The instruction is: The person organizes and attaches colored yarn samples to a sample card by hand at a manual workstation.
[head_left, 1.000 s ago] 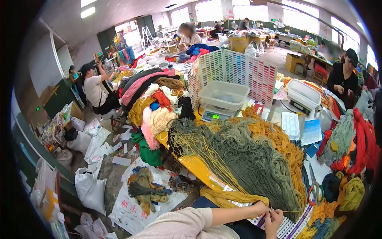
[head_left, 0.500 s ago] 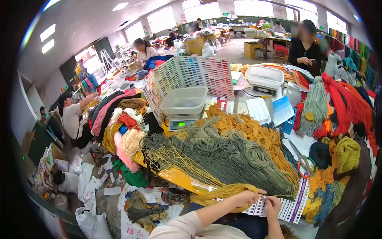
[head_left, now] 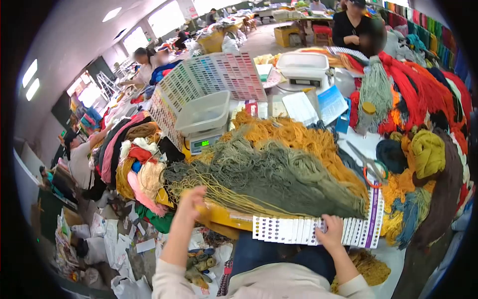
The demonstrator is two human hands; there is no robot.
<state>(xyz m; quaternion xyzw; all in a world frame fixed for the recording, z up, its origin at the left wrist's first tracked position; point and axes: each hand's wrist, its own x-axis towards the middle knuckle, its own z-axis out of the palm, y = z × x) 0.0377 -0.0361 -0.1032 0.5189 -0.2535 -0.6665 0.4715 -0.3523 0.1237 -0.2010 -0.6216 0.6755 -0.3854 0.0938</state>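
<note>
My left hand (head_left: 190, 203) is at the left end of the yarn pile, with fingers curled around mustard yarn (head_left: 219, 229) beside a yellow board (head_left: 224, 216); motion blurs it a little. My right hand (head_left: 330, 232) rests on a white shade card (head_left: 289, 230) with rows of small coloured dots, thumb and fingers apart. The card lies along the table's front edge above my lap. Behind it spreads a large heap of grey-green yarn (head_left: 279, 174), with golden-orange yarn (head_left: 318, 144) along its far side.
Scissors (head_left: 362, 158) with red and green handles lie to the right. Behind the heap are a scale (head_left: 201, 143) bearing a clear tub (head_left: 204, 112) and a folding colour chart (head_left: 214, 74). Red yarn (head_left: 413, 94) hangs at the right. Co-workers (head_left: 351, 30) are around the room.
My hands have moved apart: the left has swung left with the mustard yarn, and the right lies on the shade card, now more exposed. The head view has shifted.
</note>
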